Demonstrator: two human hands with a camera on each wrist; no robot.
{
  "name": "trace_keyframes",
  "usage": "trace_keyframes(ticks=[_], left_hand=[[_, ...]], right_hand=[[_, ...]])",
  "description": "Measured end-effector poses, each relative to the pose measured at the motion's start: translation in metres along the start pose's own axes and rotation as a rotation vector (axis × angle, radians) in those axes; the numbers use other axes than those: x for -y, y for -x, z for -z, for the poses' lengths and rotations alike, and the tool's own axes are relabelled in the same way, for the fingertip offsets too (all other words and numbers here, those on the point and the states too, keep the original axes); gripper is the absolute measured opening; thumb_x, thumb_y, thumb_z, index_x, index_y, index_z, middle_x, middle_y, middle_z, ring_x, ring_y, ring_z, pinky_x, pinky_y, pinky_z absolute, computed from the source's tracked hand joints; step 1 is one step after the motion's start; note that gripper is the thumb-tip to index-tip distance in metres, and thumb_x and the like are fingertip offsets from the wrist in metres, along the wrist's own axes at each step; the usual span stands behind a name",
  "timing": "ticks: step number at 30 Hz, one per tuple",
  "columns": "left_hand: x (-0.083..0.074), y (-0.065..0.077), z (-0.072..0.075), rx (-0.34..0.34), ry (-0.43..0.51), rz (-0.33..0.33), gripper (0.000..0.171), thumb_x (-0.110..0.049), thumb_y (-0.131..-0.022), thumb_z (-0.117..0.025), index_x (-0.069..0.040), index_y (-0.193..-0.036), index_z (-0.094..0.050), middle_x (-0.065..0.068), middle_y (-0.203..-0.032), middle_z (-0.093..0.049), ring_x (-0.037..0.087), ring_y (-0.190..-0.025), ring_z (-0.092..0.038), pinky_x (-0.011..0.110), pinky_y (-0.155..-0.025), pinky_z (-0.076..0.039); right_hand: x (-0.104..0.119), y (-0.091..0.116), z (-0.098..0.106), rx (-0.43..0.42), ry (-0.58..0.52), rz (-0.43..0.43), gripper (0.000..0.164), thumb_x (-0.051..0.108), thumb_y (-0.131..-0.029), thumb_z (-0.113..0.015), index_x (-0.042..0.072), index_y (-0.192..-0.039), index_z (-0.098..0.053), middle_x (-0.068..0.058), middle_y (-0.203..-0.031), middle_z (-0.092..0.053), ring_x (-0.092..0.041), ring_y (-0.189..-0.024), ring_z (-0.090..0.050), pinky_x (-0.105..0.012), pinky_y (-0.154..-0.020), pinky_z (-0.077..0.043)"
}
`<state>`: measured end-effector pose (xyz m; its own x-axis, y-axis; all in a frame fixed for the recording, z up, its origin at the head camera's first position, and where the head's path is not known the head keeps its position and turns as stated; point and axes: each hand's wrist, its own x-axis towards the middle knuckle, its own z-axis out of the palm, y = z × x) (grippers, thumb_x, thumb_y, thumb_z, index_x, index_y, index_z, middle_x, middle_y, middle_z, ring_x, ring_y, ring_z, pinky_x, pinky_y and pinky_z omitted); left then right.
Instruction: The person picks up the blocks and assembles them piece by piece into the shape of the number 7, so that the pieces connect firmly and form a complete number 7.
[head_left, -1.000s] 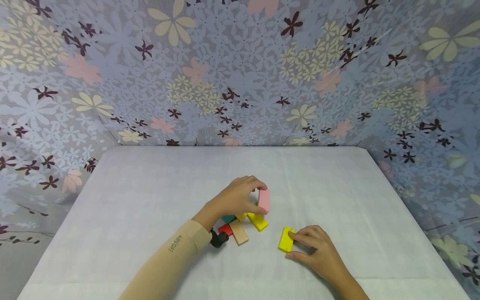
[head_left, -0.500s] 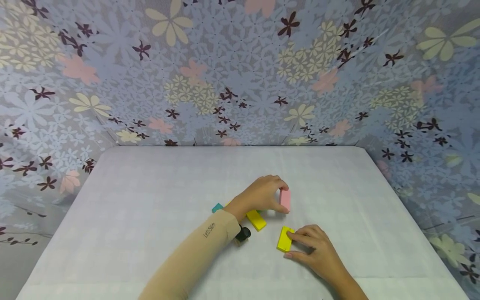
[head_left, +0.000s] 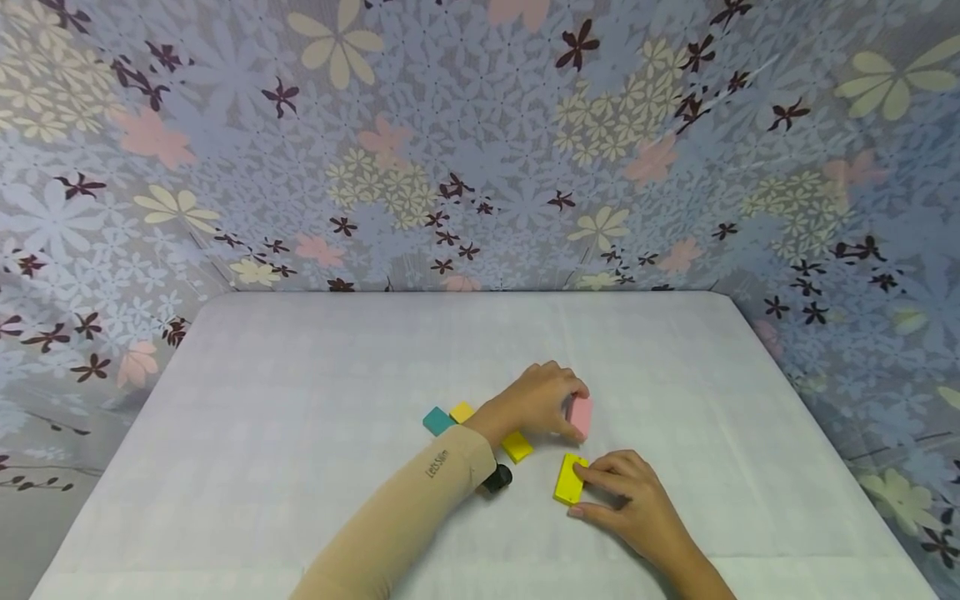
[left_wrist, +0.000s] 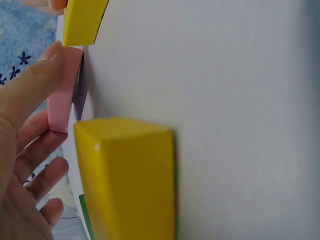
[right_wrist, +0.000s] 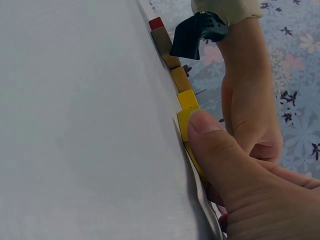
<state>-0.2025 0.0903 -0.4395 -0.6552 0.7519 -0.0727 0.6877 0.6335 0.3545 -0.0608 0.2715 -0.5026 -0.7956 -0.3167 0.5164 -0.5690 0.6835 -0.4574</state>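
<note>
My left hand [head_left: 540, 400] pinches a pink rectangular block [head_left: 581, 418] between thumb and fingers. The left wrist view shows the pink block [left_wrist: 61, 97] tilted, a dark shadow beside it; whether it touches the table I cannot tell. To the lower right, my right hand [head_left: 633, 500] holds a yellow block [head_left: 568, 481] by thumb and fingertips, lying on the cloth. In the right wrist view the thumb presses against that yellow block [right_wrist: 184, 122]. Another yellow block [head_left: 517, 447] lies beneath the left wrist, partly covered.
A teal block [head_left: 437, 421] and a deeper yellow block [head_left: 462, 411] lie left of the left wrist. A red block [right_wrist: 156, 23] and a wooden block [right_wrist: 163, 44] show in the right wrist view. The left sleeve [head_left: 408, 508] carries a black wrist camera [head_left: 498, 478]. White cloth [head_left: 315, 358] covers the table.
My left hand has carried the pink block to the right, then a little toward me, nearer the held yellow block. The right hand has stayed in place.
</note>
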Motion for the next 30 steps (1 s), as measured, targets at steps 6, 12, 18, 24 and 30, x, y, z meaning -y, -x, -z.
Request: trace_keyframes(ticks=[6,12,18,24,30], left_hand=[[0.0,0.0,-0.008,0.033,-0.008,0.012,0.065,-0.059,-0.077,-0.078,-0.03,-0.131,-0.061,-0.013,-0.128,-0.062,0.01,-0.113,-0.049,0.031,-0.098,-0.037],[0.0,0.001,-0.012,0.044,0.041,0.018,0.064,-0.061,-0.076,-0.077,-0.032,-0.13,-0.062,-0.015,-0.13,-0.061,0.009,-0.111,-0.048,0.03,-0.098,-0.036],[0.001,0.004,-0.01,0.044,0.085,0.014,0.06,-0.059,-0.076,-0.079,-0.032,-0.128,-0.064,-0.016,-0.128,-0.062,0.009,-0.112,-0.048,0.031,-0.1,-0.036],[0.003,0.006,-0.011,0.064,0.108,0.004,0.058,-0.057,-0.078,-0.078,-0.032,-0.128,-0.065,-0.016,-0.129,-0.062,0.009,-0.115,-0.048,0.032,-0.102,-0.035],[0.007,0.007,-0.01,0.075,0.154,0.006,0.057,-0.053,-0.077,-0.08,-0.033,-0.129,-0.066,-0.018,-0.13,-0.063,0.007,-0.116,-0.046,0.03,-0.104,-0.034]], right_hand=[[0.001,0.0,0.0,0.005,-0.002,-0.008,0.049,0.031,-0.062,-0.093,0.021,-0.107,-0.078,0.017,-0.098,-0.066,-0.006,-0.098,-0.052,-0.014,-0.093,-0.033],[0.002,0.001,-0.001,0.013,0.003,-0.029,0.048,0.032,-0.062,-0.093,0.022,-0.107,-0.078,0.018,-0.098,-0.065,-0.005,-0.098,-0.051,-0.014,-0.092,-0.033],[0.002,-0.002,-0.001,0.007,0.017,-0.031,0.049,0.032,-0.061,-0.093,0.024,-0.107,-0.078,0.019,-0.097,-0.065,-0.005,-0.097,-0.052,-0.016,-0.092,-0.033],[0.004,-0.001,-0.001,0.003,0.019,-0.036,0.048,0.032,-0.06,-0.093,0.025,-0.105,-0.078,0.018,-0.097,-0.066,-0.005,-0.097,-0.053,-0.015,-0.092,-0.034],[0.003,-0.002,-0.002,0.002,0.022,-0.039,0.049,0.032,-0.059,-0.094,0.025,-0.105,-0.077,0.017,-0.097,-0.066,-0.005,-0.097,-0.052,-0.015,-0.092,-0.034]])
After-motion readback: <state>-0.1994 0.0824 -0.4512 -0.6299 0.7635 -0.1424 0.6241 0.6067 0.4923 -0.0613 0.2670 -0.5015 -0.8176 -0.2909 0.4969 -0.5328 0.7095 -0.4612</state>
